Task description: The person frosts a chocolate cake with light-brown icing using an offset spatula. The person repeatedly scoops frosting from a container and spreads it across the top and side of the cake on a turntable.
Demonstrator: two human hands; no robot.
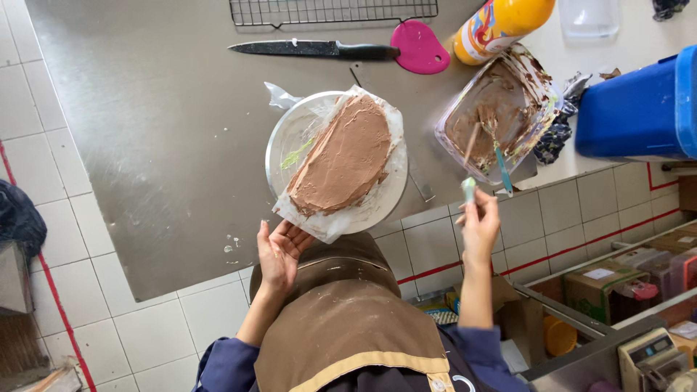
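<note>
Steel counter (145, 145): left hand (278, 254) under cake paper (319, 226); right hand (479, 229) grips spatula (469, 190), blade hidden.

Blue sleeves pushed up, brown apron with tan trim, floury.

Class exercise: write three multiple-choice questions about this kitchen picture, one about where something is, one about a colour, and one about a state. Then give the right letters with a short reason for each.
1. Where does the black knife lie?
A. On the steel worktop beyond the plate
B. Inside the blue bin
C. On the floor

2. What colour is the spread on the cake?
A. White
B. Brown
C. Red

3. What is the right hand doing?
A. Resting open and empty
B. Gripping a thin tool handle
C. Holding the knife

Answers: 1 A, the knife lies flat on the steel worktop, past the plate. 2 B, the whole top is chocolate brown. 3 B, its fingers close on a pale handle near the smeared clear container, while the left hand touches the paper under the cake.
</note>
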